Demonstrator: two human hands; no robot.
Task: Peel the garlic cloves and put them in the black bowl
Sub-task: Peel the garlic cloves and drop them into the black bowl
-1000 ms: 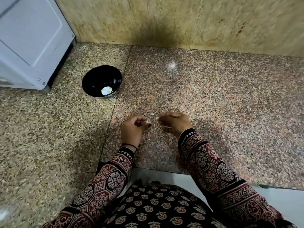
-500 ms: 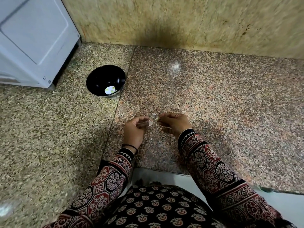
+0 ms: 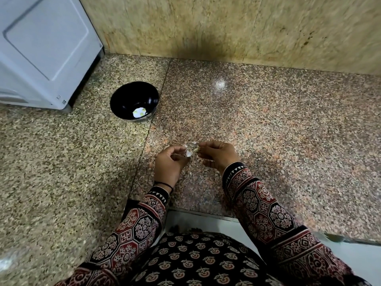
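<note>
Broadly: a speckled granite counter (image 3: 268, 131) runs back to a stone wall (image 3: 206, 27), with a white appliance (image 3: 41, 48) at far left. The black bowl (image 3: 127, 96) stands on the counter just beside the appliance's front corner, well apart from the hands. A few pale peeled cloves (image 3: 139, 112) lie at its bottom.

Both hands hang low over the counter, close together.
- Right hand (image 3: 218, 154): fingers curled, tips pinching the garlic clove (image 3: 195, 150), which is small and pale.
- Left hand (image 3: 169, 164): fingers curled in, thumb and forefinger nipping a white flake of skin (image 3: 188, 153) just beside the clove. Cannot tell whether the flake is attached.
- Skin scraps (image 3: 193, 143) lie on the counter by the fingertips.

Judgement: peeling is under way and this clove is not yet ready for the bowl.

Risks:
- The clove is held only at the tips, so a hard tug on the skin could pop it loose, and it would be hard to spot on the speckled stone.
- Thin skin may tear short and leave a strip on.
- The bowl is a long reach away, so the clove could drop on the carry.
- Clinging flakes could ride into the bowl.
</note>
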